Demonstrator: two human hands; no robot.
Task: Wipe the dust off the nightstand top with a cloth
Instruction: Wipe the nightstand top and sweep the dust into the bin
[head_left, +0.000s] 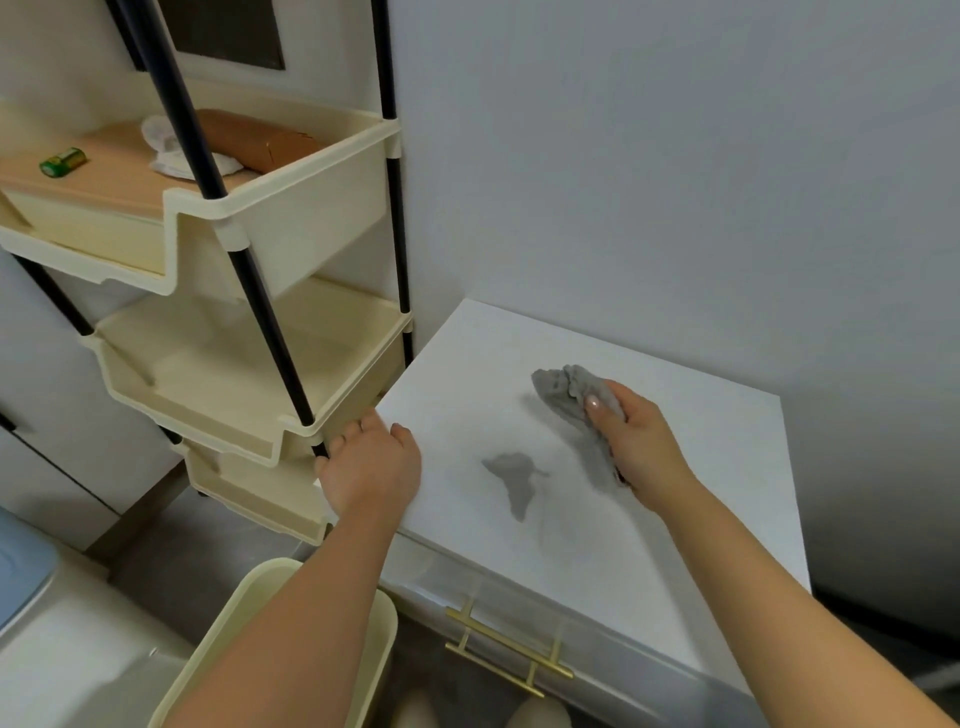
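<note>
The white nightstand top (691, 499) fills the middle and right of the view, against a grey wall. My right hand (636, 441) is shut on a crumpled grey cloth (566, 395), held just above the centre of the top; the cloth's dark shadow (511, 478) falls on the surface in front of it. My left hand (371, 462) rests on the nightstand's left edge, fingers curled over the corner, holding nothing else.
A cream tiered rack with black poles (218, 364) stands close to the nightstand's left side, its top tray holding a green item (63, 162), white cloth and a brown roll. A cream bin (270, 644) sits below. A gold drawer handle (511, 649) faces front.
</note>
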